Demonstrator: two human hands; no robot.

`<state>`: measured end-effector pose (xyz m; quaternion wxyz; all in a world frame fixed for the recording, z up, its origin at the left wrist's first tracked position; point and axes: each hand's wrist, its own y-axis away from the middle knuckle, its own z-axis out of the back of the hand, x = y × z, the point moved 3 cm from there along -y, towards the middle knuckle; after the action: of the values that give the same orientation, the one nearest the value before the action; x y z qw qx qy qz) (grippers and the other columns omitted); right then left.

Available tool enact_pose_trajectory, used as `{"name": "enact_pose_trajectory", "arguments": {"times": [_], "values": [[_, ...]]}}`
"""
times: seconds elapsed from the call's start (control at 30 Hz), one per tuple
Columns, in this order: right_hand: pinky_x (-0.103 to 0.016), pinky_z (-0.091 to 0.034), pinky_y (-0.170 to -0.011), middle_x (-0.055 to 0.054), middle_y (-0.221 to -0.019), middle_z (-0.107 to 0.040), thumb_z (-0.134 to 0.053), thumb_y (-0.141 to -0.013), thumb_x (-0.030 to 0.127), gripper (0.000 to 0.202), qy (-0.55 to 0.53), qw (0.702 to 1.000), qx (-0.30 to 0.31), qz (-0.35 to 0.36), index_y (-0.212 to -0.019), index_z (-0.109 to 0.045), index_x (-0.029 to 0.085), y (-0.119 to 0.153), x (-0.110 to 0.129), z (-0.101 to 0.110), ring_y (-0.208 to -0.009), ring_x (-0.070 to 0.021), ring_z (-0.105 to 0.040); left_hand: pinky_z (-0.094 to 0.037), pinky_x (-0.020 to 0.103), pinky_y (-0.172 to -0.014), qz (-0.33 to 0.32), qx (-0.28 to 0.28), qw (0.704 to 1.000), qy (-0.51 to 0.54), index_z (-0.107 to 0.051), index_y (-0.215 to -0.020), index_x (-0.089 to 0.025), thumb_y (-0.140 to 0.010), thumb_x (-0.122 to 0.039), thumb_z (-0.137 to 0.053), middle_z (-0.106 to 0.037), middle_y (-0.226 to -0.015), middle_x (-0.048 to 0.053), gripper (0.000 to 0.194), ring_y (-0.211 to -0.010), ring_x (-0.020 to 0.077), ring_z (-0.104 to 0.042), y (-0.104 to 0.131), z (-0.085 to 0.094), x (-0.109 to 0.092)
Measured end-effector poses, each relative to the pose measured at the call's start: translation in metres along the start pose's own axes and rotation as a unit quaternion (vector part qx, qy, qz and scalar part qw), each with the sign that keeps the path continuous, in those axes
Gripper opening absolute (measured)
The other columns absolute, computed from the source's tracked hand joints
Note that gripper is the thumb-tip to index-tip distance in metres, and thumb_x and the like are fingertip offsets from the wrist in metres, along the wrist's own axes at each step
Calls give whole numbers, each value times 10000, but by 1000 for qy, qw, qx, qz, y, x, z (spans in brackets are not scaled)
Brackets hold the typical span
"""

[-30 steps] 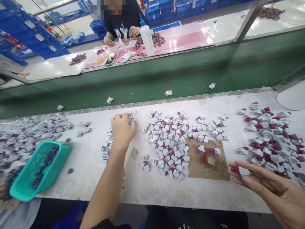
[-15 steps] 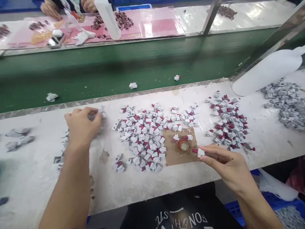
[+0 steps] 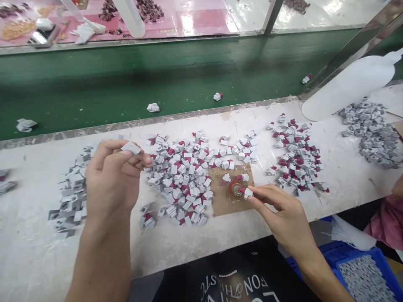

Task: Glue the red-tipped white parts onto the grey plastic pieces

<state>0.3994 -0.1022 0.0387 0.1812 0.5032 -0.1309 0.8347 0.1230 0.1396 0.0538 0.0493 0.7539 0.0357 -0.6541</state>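
My left hand [image 3: 115,176] pinches a light grey plastic piece [image 3: 131,147] above the table, between a pile of grey pieces [image 3: 74,191] and the central pile of grey-and-dark-red pieces [image 3: 184,178]. Between the fingertips of my right hand [image 3: 277,214] is a small grey-and-red piece [image 3: 248,193]. Its red end is at the edge of a round red-rimmed cap [image 3: 235,188] on a brown cardboard square [image 3: 225,205]. Two small grey-and-red pieces lie on the cardboard behind the cap.
A green belt [image 3: 126,84] with several loose pieces runs behind the white table [image 3: 163,251]. At the right are another red-and-grey pile [image 3: 296,155], a white bottle [image 3: 349,88], a grey pile [image 3: 378,134] and a blue crate [image 3: 382,268].
My left hand has turned and come up off the table with a grey piece. My right hand has brought its piece left to the round cap. The view has shifted, and belt pieces appear further left.
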Motion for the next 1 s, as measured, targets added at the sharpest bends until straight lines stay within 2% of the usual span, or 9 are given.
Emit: {"name": "enact_pose_trajectory", "arguments": {"times": [0.13, 0.23, 0.4, 0.53, 0.63, 0.7, 0.77, 0.87, 1.0], "values": [[-337, -758, -838, -57, -1111, -927, -824, -1090, 194, 181, 40, 998, 0, 58, -1215, -928, 273, 1, 0, -1, -978, -253, -907, -589, 307, -602, 36, 59, 997, 18, -840, -864, -239, -711, -119, -818, -759, -771, 1, 196, -643, 164, -685, 23, -10, -3], [-335, -762, -865, -60, -1111, -926, -804, -1097, 153, 186, 51, 995, -4, 89, -1211, -910, 254, 1, 0, -3, -987, -247, -908, -618, 312, -635, 32, 108, 994, 10, -893, -908, -241, -836, -180, -869, -766, -808, 17, 98, -681, 167, -713, 38, -16, 0], [-329, -759, -854, -63, -1134, -922, -808, -1090, 127, 209, 57, 994, 7, 94, -1233, -899, 250, 0, -1, -4, -1021, -250, -907, -665, 285, -709, 14, 187, 982, -25, -922, -1023, -300, -966, -286, -921, -813, -885, 7, 58, -764, 161, -762, 62, -24, 6], [-317, -737, -815, -46, -1090, -909, -818, -1084, 136, 210, 33, 996, 13, 85, -1226, -907, 263, -1, 1, -2, -952, -223, -886, -661, 276, -704, 26, 234, 969, -73, -911, -1141, -338, -1037, -275, -886, -823, -954, 7, 124, -825, 170, -785, 79, -31, 10], [-297, -719, -798, -16, -1079, -898, -843, -1079, 181, 242, -22, 999, 7, 38, -1250, -928, 329, -2, 3, 1, -890, -187, -848, -651, 261, -655, 46, 261, 961, -74, -902, -1134, -329, -1034, -228, -873, -807, -893, -3, 145, -767, 164, -774, 89, -42, 9], [-280, -722, -819, -8, -1105, -887, -865, -1079, 233, 276, -93, 996, 0, -9, -1296, -936, 388, -5, 4, 4, -943, -182, -848, -664, 253, -680, 66, 281, 955, -71, -893, -1119, -310, -1045, -217, -856, -824, -893, 0, 124, -780, 163, -784, 96, -53, 8], [-292, -743, -878, -3, -1113, -883, -875, -1094, 298, 251, -189, 981, -3, -47, -1301, -941, 425, -9, 4, 4, -989, -189, -865, -678, 248, -722, 93, 306, 945, -60, -877, -1124, -288, -1063, -238, -848, -842, -916, 8, 84, -810, 161, -798, 103, -65, 8], [-386, -766, -997, -1, -1122, -908, -903, -1094, 413, 163, -313, 947, 5, -74, -1247, -954, 437, -19, 6, 0, -981, -210, -894, -696, 256, -793, 136, 347, 927, -28, -852, -1145, -259, -1093, -294, -838, -859, -966, 25, 64, -872, 168, -819, 115, -82, 10], [-433, -768, -976, -24, -1104, -914, -942, -1054, 487, 175, -329, 942, -6, -71, -1213, -963, 418, -27, 7, -5, -1030, -251, -890, -729, 324, -899, 181, 371, 911, 8, -850, -1226, -256, -1112, -354, -823, -886, -1077, 58, 153, -951, 203, -848, 128, -94, 16]]}}
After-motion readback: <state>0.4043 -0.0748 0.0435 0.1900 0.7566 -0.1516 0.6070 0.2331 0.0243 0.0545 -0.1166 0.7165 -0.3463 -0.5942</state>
